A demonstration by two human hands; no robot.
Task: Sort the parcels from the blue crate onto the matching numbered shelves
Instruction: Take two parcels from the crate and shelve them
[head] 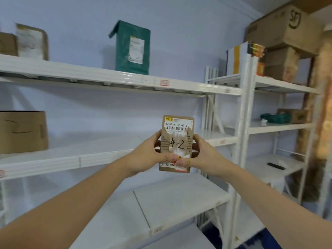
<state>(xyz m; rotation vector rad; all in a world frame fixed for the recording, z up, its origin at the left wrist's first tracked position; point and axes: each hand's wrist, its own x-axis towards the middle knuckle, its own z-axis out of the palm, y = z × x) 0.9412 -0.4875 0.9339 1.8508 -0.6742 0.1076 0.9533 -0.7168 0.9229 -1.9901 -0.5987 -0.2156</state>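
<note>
Presently, parcel: a small brown cardboard parcel point(177, 143) is held upright in front of the white shelving, its torn label facing the camera with "4-2" handwritten on it.
Hands: the left hand point(146, 155) and right hand point(203, 155) are both clamped on the parcel's lower sides, thumbs meeting across the bottom of its front face.
Reason for hold: the label is kept square to the eyes, evidently so the number can be read before a shelf is chosen.
Shelf tags: small red-edged tags sit on the front rails, one on the upper shelf point(164, 83) and one on the middle shelf point(222, 141); their digits are too blurred to read.
Sorted items: a green mailer point(132, 48) stands upright on the upper shelf, and a cardboard box point(22, 132) rests at the left on the middle shelf.
Blue crate: not in view.
Step in hand: likely matching "4-2" to a tag; placement not yet done.
</note>
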